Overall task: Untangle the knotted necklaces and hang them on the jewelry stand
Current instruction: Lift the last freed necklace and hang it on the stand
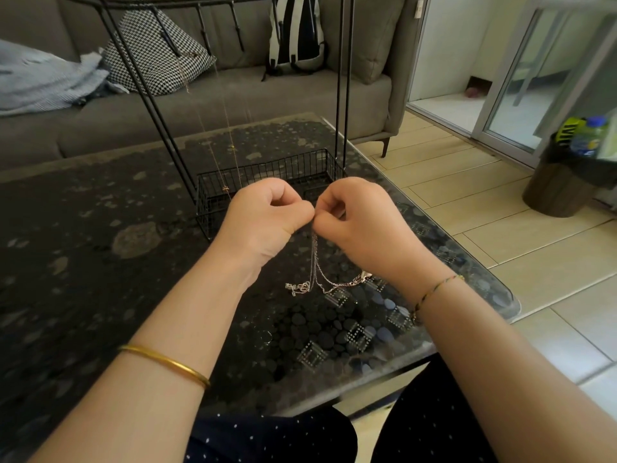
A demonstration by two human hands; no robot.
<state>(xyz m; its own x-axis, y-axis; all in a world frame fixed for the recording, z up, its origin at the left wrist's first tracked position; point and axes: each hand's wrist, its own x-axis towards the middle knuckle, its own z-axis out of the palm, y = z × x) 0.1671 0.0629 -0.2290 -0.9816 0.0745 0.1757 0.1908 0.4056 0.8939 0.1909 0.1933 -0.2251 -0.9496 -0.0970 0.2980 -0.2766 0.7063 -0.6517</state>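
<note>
1. We see the left hand and the right hand held just above the dark pebble-patterned glass table. Their fingers are curled and the fingertips meet.
2. Both hands pinch the top of the tangled thin silver chain necklaces. The strands hang down between the wrists. A small silver pendant lies at the lower end, seemingly on the tabletop.
3. The black wire jewelry stand sits on the table just behind the hands, and its mesh basket base is nearest the knuckles.
4. Fine gold chains hang from the stand's left side, reaching down towards the basket.
5. We note a plain gold bangle on the left forearm and a coloured thread bracelet on the right wrist.
6. Behind the table is a grey sofa holding a black-and-white patterned cushion.
</note>
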